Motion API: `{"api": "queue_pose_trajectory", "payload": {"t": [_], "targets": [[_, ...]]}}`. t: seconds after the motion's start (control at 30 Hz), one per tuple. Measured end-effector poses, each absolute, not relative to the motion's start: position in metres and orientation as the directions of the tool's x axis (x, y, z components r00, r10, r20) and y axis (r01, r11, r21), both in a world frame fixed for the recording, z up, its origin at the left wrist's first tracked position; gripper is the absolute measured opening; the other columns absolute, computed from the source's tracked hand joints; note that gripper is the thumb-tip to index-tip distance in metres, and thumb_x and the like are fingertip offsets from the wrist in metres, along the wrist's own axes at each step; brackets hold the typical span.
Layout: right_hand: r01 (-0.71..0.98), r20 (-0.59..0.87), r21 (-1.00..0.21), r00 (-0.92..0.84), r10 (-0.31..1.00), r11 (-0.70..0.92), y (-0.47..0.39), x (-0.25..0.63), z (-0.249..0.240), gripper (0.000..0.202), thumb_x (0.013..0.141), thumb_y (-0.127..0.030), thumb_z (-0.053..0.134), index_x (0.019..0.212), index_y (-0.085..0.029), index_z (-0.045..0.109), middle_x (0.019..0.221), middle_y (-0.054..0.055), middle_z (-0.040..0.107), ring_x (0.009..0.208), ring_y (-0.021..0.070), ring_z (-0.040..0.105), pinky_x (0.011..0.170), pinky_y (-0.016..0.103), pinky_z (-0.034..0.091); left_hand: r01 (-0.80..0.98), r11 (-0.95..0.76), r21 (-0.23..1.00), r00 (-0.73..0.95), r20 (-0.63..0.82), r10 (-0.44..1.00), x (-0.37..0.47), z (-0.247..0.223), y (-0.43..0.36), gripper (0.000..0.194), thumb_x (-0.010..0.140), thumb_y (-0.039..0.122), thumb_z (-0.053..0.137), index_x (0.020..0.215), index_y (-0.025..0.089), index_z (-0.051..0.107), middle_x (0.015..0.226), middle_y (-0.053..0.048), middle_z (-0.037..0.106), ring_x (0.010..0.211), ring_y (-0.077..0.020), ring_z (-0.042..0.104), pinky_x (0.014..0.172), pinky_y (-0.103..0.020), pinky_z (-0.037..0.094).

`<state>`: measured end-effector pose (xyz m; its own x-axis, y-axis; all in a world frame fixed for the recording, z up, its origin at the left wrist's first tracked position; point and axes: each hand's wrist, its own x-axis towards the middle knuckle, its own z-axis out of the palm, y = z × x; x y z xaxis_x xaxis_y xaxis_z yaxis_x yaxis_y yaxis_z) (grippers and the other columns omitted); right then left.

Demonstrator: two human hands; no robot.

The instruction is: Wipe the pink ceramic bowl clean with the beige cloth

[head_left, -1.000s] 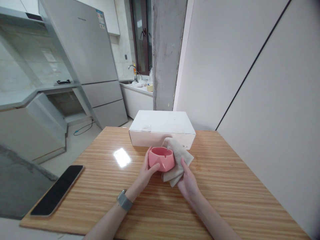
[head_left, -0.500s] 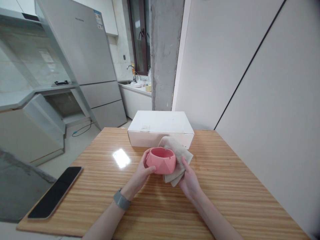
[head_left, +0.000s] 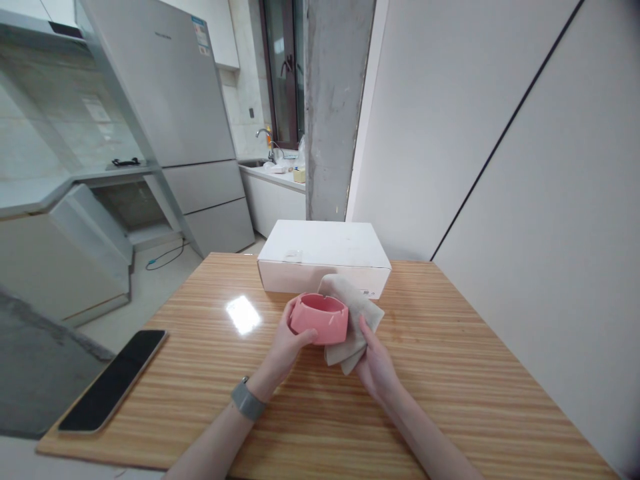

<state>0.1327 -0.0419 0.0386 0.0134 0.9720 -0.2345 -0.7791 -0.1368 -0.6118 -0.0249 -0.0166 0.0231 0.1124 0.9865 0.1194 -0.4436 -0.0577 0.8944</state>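
A pink faceted bowl (head_left: 323,323) with small notches in its rim is held above the table by my left hand (head_left: 287,340), the thumb on its front and the fingers around its left side. My right hand (head_left: 377,363) grips a folded grey-beige cloth (head_left: 353,313), thumb on top, the other fingers mostly hidden beneath it. The cloth lies against the right side of the bowl and partly behind it. A grey band is on my left wrist.
Behind the hands, a white box (head_left: 325,247) stands at the far edge of the wooden table (head_left: 465,373). A dark phone (head_left: 115,380) lies at the table's left edge. Beyond are a fridge (head_left: 165,87), a sink counter and a white wall on the right.
The pink bowl has turned slightly in my left hand, so its rim notches and facets show differently. It has shifted a little to the left. My right hand still holds the cloth beside it.
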Motion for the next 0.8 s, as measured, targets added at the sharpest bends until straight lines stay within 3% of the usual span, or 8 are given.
{"api": "queue_pose_trajectory", "payload": {"t": [0.27,0.43,0.53,0.67,0.8], "targets": [[-0.763,-0.237,-0.633,0.026,0.971,-0.134,-0.045,0.129,0.031,0.036,0.077,-0.035,0.075,0.106,-0.016,0.07,0.11,0.006,0.075,0.103,0.0206,0.069,0.087,0.025,0.057,-0.253,-0.149,0.956,-0.089,0.13,0.987,-0.025,0.021,-0.014,0.084,0.056,0.024,0.085,0.129,0.022,0.043,0.126,-0.01,0.056,0.107,-0.0243,0.057,0.087,-0.032,0.049],[-0.783,-0.239,-0.615,0.071,0.968,-0.094,-0.043,0.133,0.034,0.038,0.075,-0.033,0.077,0.109,-0.019,0.069,0.11,0.004,0.074,0.107,0.0195,0.068,0.087,0.024,0.058,-0.516,-0.028,0.856,0.086,0.084,0.993,-0.02,0.018,-0.014,0.072,0.079,0.04,0.066,0.142,0.026,0.033,0.145,-0.01,0.045,0.129,-0.0248,0.046,0.102,-0.035,0.041],[-0.791,-0.244,-0.608,0.102,0.964,-0.07,-0.041,0.137,0.036,0.037,0.077,-0.033,0.075,0.11,-0.018,0.068,0.111,0.004,0.074,0.109,0.019,0.067,0.086,0.023,0.058,-0.578,0.061,0.813,0.18,0.054,0.982,-0.021,0.019,-0.015,0.066,0.086,0.039,0.058,0.145,0.03,0.032,0.15,-0.007,0.04,0.136,-0.0242,0.039,0.107,-0.036,0.037],[-0.78,-0.231,-0.622,0.1,0.968,-0.068,-0.039,0.142,0.037,0.035,0.08,-0.034,0.071,0.11,-0.017,0.069,0.114,0.006,0.073,0.111,0.0195,0.065,0.089,0.023,0.056,-0.451,-0.016,0.893,0.198,0.117,0.973,-0.025,0.025,-0.02,0.071,0.079,0.035,0.07,0.142,0.029,0.04,0.147,-0.009,0.044,0.134,-0.0281,0.041,0.108,-0.039,0.036],[-0.764,-0.214,-0.637,0.055,0.975,-0.096,-0.041,0.142,0.037,0.039,0.077,-0.041,0.073,0.107,-0.017,0.071,0.11,0.006,0.074,0.11,0.0214,0.066,0.089,0.024,0.056,-0.41,-0.074,0.909,0.169,0.155,0.973,-0.024,0.027,-0.022,0.101,0.051,0.039,0.089,0.14,0.024,0.043,0.14,-0.014,0.049,0.129,-0.035,0.045,0.104,-0.042,0.04]]}}
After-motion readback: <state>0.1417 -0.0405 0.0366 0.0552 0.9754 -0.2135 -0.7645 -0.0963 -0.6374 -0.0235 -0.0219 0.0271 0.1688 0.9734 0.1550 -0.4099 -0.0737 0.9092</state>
